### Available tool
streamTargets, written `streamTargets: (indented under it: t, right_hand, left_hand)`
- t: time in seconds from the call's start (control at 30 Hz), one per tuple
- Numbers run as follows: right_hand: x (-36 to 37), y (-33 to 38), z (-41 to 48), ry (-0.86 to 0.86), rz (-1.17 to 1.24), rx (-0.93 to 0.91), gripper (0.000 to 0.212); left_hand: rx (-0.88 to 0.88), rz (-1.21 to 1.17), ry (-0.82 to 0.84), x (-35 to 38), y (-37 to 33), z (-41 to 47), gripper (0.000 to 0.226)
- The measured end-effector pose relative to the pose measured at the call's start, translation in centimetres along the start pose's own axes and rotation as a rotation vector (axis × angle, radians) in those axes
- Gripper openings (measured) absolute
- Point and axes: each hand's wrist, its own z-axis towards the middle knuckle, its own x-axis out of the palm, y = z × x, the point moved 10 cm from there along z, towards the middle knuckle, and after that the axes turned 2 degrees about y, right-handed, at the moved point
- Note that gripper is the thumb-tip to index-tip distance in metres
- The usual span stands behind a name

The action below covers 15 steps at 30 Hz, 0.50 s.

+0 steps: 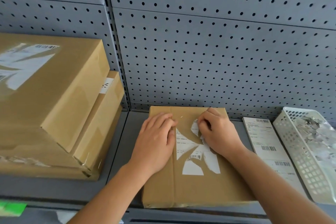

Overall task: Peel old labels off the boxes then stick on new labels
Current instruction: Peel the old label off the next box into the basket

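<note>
On the shelf (pixel 118 151), the left hand (pixel 156 138) presses flat-fingered on the box (pixel 200 187) while the right hand (pixel 216 132) pinches a lifted flap of the old label (pixel 192 152), thin, probably tear-prone paper best gripped at loose edges.

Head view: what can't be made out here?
All in the head view:
- Label text: too small to read; its top part is hidden by the right hand.
- Left boxes: cut off by the left edge.
- Basket: cut off at the right edge; contents blurred.
</note>
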Motion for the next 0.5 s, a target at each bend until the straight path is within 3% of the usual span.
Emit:
streamTargets:
  t: [0.5]
  right_hand:
    - [-0.02,-0.16,0.23,-0.025,-0.019,-0.006,0.020]
  left_hand:
    - [-0.012,0.008,0.016,-0.02,-0.01,-0.01,0.030]
